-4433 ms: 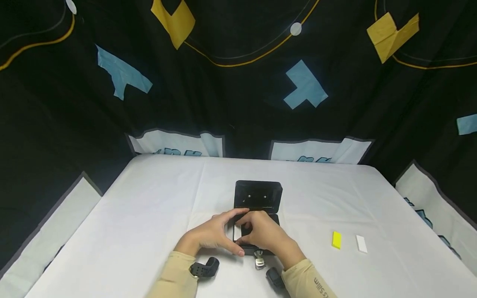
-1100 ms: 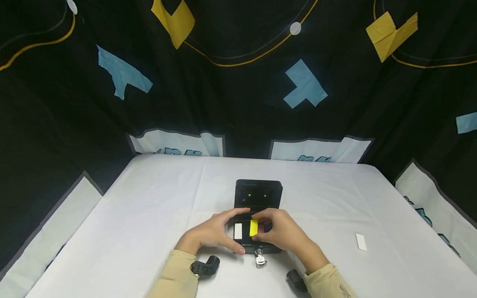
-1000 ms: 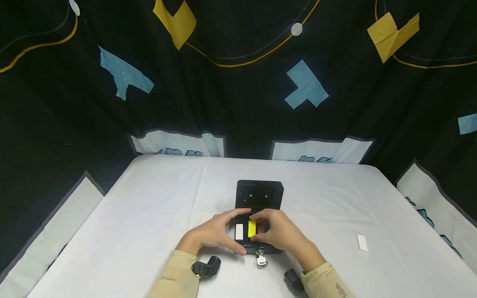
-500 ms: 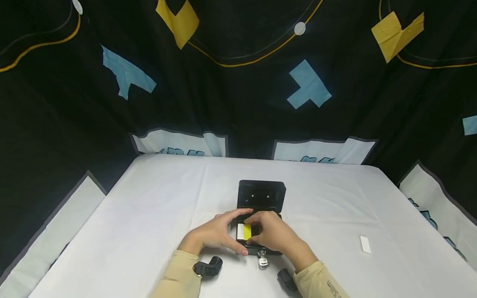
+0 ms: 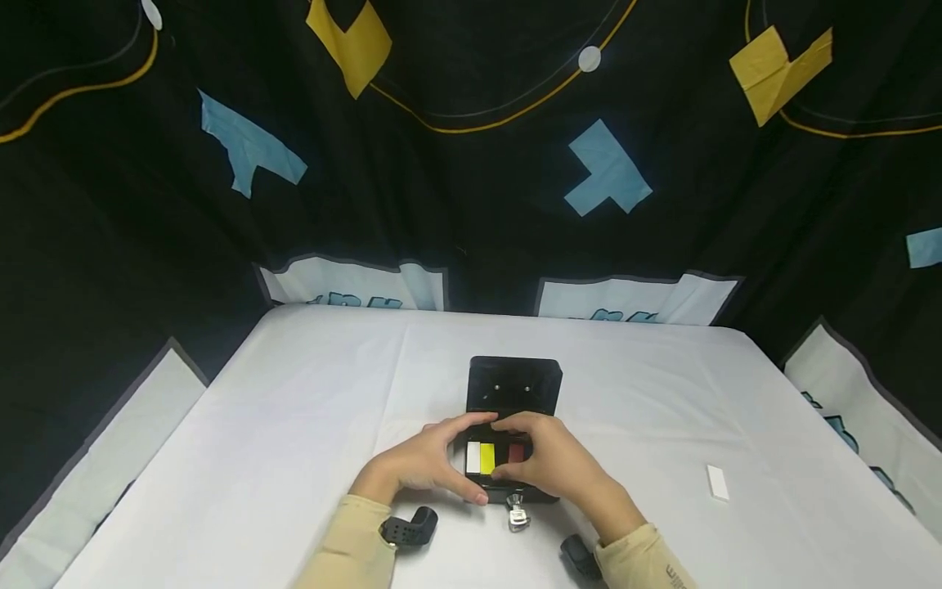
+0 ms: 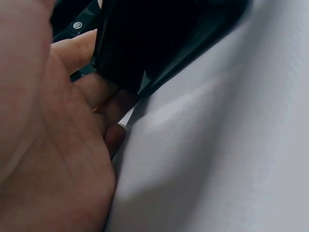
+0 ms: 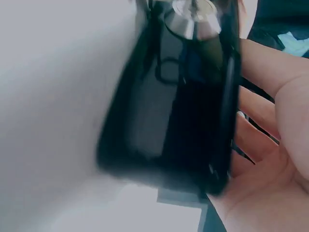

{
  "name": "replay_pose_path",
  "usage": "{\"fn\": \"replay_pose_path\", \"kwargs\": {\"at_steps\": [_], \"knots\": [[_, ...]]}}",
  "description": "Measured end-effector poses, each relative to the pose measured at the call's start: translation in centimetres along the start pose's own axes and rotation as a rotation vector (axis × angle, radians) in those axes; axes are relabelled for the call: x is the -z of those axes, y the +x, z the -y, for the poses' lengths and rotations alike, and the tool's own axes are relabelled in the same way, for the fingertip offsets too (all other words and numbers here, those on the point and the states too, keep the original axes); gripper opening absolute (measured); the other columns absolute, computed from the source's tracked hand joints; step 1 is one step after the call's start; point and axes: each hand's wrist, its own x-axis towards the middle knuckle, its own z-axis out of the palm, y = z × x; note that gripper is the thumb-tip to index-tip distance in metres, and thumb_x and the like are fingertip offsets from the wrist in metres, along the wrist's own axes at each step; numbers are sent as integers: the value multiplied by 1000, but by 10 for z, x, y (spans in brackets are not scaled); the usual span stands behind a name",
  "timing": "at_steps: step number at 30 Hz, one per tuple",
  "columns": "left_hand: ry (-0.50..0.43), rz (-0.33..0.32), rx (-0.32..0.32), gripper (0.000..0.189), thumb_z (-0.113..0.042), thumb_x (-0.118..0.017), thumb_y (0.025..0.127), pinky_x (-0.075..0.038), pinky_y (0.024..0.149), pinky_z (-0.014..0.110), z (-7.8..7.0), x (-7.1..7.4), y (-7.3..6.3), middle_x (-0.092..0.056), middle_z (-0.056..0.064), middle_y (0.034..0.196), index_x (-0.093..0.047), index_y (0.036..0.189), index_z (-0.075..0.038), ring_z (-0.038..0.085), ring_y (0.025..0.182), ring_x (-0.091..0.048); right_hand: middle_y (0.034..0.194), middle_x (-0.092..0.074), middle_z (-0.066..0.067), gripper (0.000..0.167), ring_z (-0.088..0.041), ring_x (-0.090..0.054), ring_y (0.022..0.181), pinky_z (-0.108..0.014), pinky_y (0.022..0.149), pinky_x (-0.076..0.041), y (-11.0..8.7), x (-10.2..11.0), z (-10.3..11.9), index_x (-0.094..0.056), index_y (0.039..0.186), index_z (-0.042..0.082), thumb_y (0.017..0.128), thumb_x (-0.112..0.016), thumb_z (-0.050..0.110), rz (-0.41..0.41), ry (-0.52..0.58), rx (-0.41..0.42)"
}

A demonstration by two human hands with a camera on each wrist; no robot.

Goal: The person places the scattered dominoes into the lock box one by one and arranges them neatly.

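A small black cash box point(image 5: 513, 388) stands with its lid raised. Inside, a white block point(image 5: 473, 458) and a yellow block point(image 5: 487, 459) lie side by side at the left; a dark red piece point(image 5: 516, 452) shows farther right. My left hand point(image 5: 418, 463) holds the box's left end, thumb at the front, fingers behind it, as the left wrist view also shows. Over the right half curves my right hand point(image 5: 559, 466), thumb and fingertips apart with nothing between them, just right of the yellow block. It hides the box's right end.
A silver lock with a key point(image 5: 518, 517) sticks out from the box's front. Another white block point(image 5: 717, 483) lies to the right on the white tablecloth point(image 5: 316, 393). A dark curtain point(image 5: 471, 188) hangs behind the table.
The yellow block has come from the tablecloth into the box, beside the white block. My right hand has let go of it and shifted slightly right. My left hand has stayed put.
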Motion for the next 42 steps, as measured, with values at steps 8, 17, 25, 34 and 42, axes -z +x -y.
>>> {"fn": "replay_pose_path", "kwargs": {"at_steps": [8, 17, 25, 34, 42], "knots": [[-14, -9, 1, 104, -36, -97, 63, -24, 112, 65, 0, -2, 2, -41, -4, 155, -42, 151, -37, 30, 144, -31, 128, -65, -4, 61, -29, -61, 117, -49, 98, -51, -28, 24, -17, -69, 126, 12, 71, -94, 20, -160, 55, -141], [8, -22, 29, 105, -36, -98, 61, -24, 111, 67, -1, -3, 2, -39, -3, 156, -43, 150, -38, 31, 145, -29, 129, -64, -12, 68, -37, -63, 112, -48, 95, -52, -82, 73, -66, -66, 131, 8, 72, -93, 27, -243, 28, -213], [17, -26, 39, 105, -37, -97, 61, -25, 110, 68, 0, -3, 2, -39, -3, 157, -43, 151, -38, 32, 145, -29, 132, -60, -24, 80, -45, -60, 114, -54, 92, -52, -129, 109, -109, -61, 135, 4, 69, -94, 33, -190, -54, -353], [0, -33, 56, 104, -36, -97, 61, -24, 110, 69, 1, -2, 1, -38, -3, 157, -43, 150, -40, 33, 146, -27, 125, -59, -32, 84, -49, -60, 109, -56, 86, -54, -146, 125, -141, -58, 136, -2, 69, -93, 34, -114, -92, -498], [-8, -23, 34, 105, -35, -98, 61, -23, 112, 67, 2, -3, 2, -38, -3, 157, -43, 150, -40, 32, 145, -28, 115, -66, -23, 72, -39, -63, 103, -54, 88, -54, -146, 121, -153, -60, 131, -5, 74, -90, 29, -71, -105, -534]]}}
